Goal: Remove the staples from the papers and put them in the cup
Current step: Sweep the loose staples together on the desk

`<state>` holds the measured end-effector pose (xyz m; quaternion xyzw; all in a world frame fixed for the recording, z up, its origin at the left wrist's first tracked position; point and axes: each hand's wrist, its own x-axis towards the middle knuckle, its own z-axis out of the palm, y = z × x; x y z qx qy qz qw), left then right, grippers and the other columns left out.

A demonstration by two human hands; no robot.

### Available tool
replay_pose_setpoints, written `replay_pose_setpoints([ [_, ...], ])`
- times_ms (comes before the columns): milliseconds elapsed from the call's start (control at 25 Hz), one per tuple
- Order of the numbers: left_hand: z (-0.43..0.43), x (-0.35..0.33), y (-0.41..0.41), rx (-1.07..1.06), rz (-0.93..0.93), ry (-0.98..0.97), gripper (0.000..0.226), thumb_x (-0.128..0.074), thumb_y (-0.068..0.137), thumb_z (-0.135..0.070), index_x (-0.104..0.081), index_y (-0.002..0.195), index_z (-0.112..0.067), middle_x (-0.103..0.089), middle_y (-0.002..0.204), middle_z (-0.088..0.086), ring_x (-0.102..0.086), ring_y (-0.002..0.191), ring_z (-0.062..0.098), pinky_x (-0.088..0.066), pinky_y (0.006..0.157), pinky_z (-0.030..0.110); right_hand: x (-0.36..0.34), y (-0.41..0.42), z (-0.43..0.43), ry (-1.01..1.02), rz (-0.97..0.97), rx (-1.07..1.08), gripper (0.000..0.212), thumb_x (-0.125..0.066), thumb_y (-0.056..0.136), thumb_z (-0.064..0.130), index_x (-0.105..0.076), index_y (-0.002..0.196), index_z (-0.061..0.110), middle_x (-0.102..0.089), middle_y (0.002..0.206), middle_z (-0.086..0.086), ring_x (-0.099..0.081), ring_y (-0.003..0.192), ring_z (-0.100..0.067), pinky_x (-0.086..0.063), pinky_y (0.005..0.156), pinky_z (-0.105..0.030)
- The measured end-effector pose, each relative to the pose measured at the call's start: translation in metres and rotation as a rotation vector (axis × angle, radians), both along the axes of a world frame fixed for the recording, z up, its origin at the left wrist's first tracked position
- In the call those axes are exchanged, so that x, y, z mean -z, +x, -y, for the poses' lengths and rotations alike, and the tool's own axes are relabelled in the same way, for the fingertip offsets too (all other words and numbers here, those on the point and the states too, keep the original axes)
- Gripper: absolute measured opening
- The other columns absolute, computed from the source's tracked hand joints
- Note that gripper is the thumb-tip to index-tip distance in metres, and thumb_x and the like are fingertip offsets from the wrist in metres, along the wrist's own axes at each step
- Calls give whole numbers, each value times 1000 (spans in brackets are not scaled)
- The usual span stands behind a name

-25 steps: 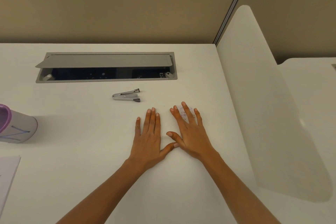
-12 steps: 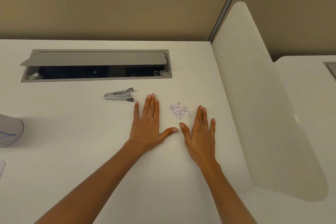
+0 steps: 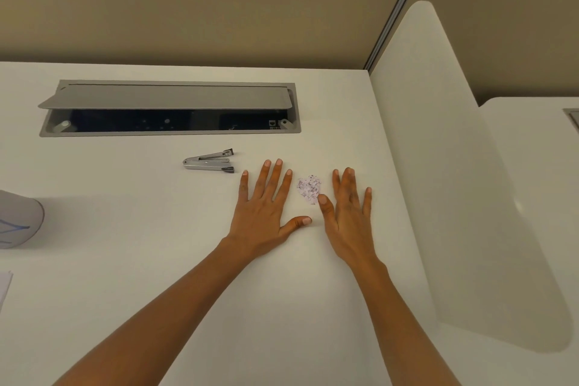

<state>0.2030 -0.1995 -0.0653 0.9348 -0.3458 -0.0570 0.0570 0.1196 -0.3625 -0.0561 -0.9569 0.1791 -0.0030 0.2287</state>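
- White desk top [image 3: 125,260] fills most of the view, and both of the person's bare forearms reach across it from the near edge.
- The left hand [image 3: 263,213] lies palm down on the desk, its fingers straight and slightly spread and its thumb stretched out to the right. It holds nothing.
- The right hand [image 3: 347,216] lies beside it, also palm down with straight fingers, and grasps nothing either.
- A small heap of pulled staples [image 3: 308,188], pale with dark flecks, sits on the desk between the two hands, near their fingers.
- The right thumb tip is at the heap's near right edge; whether it touches cannot be told. The left index finger is just beside the heap on the other side.
- A silver staple remover [image 3: 209,161] lies on its side to the left of the left hand, apart from it, with its dark-tipped end pointing right.
- The cup [image 3: 18,219], pale with blue lines on it, is at the far left and cut off by the frame edge, well apart from the staples.
- A corner of the papers [image 3: 4,288] shows at the left edge, nearer than the cup.
- Behind the tool, a grey cable tray [image 3: 169,97] is set into the desk with its flap partly raised.
- A white divider panel [image 3: 454,197] stands along the desk's right side, in front of a beige partition wall [image 3: 219,9].
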Motion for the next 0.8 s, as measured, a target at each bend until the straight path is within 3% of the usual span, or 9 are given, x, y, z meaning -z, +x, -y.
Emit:
replay_pose_setpoints([
  [360,11,1,9,110,-7,-9,97,-4,75,-84,0,152,-25,5,161,6,9,148,27,4,116,58,-2,15,4,32,-3,-197,84,7,85,71,-10,152,23,-3,161,4,3,147,-7,6,121,-37],
  [520,5,1,4,129,-22,-3,87,0,80,-78,2,151,-29,7,161,4,10,148,26,5,117,57,-13,6,4,173,-12,-182,69,-12,93,64,-13,151,27,-6,157,16,8,138,7,2,119,-27],
  [640,-2,1,-1,109,-35,-33,79,6,87,-67,-6,152,-24,-2,162,3,2,149,23,-6,118,55,-23,-3,4,266,17,-135,61,-40,99,41,-14,151,25,-7,145,33,12,123,32,0,113,-15],
  [720,-6,0,-3,67,-44,-58,78,6,91,-62,-14,151,-18,-11,161,3,-6,148,21,-14,118,53,-23,-10,5,202,29,-107,64,-45,97,41,-15,151,23,-9,148,28,14,121,35,-1,114,-16],
  [800,-8,1,-9,50,-31,-57,79,2,92,-62,-17,151,-13,-13,161,5,-8,148,21,-15,118,52,-16,-19,1,81,24,-101,71,-34,95,55,-12,152,19,-8,157,13,9,136,19,-1,119,-26],
])
